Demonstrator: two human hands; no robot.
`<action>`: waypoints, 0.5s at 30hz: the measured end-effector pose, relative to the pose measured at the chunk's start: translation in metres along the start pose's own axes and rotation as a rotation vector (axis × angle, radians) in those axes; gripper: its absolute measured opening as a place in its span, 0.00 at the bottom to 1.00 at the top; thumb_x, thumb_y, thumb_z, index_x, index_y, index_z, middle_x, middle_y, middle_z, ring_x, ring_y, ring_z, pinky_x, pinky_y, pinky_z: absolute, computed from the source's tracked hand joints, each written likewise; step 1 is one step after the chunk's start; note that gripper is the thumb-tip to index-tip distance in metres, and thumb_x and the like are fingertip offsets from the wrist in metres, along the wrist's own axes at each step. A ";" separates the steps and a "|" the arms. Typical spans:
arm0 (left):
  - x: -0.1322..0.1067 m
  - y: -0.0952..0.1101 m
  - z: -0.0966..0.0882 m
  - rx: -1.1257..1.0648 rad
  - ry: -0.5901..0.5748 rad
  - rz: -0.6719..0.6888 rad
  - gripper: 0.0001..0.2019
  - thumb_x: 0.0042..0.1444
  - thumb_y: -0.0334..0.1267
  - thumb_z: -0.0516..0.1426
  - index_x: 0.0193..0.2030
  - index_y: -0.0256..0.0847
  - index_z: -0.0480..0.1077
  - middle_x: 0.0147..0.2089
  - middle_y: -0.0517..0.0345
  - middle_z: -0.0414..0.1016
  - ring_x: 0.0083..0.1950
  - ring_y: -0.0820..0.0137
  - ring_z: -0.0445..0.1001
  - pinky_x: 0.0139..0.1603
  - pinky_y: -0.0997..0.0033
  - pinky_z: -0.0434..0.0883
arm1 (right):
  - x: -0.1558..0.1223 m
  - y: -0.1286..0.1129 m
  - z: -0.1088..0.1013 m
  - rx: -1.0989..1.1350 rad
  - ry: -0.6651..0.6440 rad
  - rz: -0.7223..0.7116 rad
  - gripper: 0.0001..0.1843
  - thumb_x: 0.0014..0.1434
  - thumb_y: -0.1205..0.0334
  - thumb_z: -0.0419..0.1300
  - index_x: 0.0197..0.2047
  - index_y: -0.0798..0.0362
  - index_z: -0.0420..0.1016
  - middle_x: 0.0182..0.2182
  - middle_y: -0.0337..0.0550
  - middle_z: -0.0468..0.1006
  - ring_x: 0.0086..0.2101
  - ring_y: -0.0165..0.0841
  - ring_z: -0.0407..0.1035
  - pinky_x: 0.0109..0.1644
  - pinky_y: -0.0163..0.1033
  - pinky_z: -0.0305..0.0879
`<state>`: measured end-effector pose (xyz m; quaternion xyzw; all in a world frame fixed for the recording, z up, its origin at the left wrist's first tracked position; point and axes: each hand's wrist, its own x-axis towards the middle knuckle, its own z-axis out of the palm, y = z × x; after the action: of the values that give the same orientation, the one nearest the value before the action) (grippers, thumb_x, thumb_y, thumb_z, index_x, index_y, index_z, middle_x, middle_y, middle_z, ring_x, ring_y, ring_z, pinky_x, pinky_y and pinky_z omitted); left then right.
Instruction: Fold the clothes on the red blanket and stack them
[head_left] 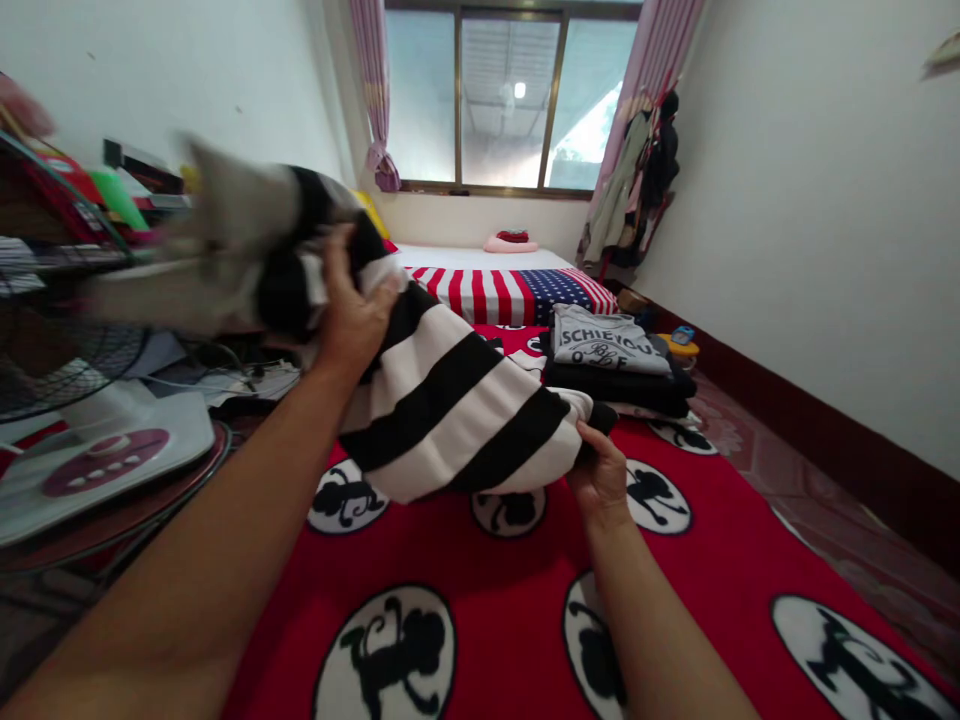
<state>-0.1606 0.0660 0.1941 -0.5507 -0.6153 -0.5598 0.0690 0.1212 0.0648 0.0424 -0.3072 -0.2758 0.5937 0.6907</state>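
A black-and-white striped garment (450,390) is stretched in the air between my two hands, above a red blanket (480,570) printed with dark figures in white circles. My left hand (352,310) grips its upper left part, and loose cloth beyond that hand is smeared by motion. At the garment's lower right end, my right hand (600,465) pinches the dark edge between thumb and fingers. Which parts of the garment each hand holds, I cannot make out. Just behind the right hand lies a stack of folded clothes (619,385) with a grey printed shirt (607,338) on top.
A fan (112,450) stands on a round stand at the left, near a cluttered shelf (60,200). At the back is a bed with a stars-and-stripes cover (487,295) under a window (510,100). Clothes hang from a rack (637,180) at the right wall.
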 end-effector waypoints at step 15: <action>-0.153 -0.114 0.086 -0.125 -0.646 0.125 0.50 0.40 0.46 0.69 0.70 0.45 0.53 0.73 0.45 0.50 0.73 0.52 0.48 0.71 0.49 0.51 | 0.015 0.033 -0.016 0.012 0.090 0.010 0.23 0.37 0.66 0.70 0.39 0.49 0.72 0.35 0.34 0.78 0.32 0.27 0.73 0.31 0.29 0.71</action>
<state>-0.1426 0.0662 -0.0147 -0.7396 -0.5348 -0.3878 -0.1291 0.1140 0.0816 0.0070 -0.3310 -0.2393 0.5845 0.7011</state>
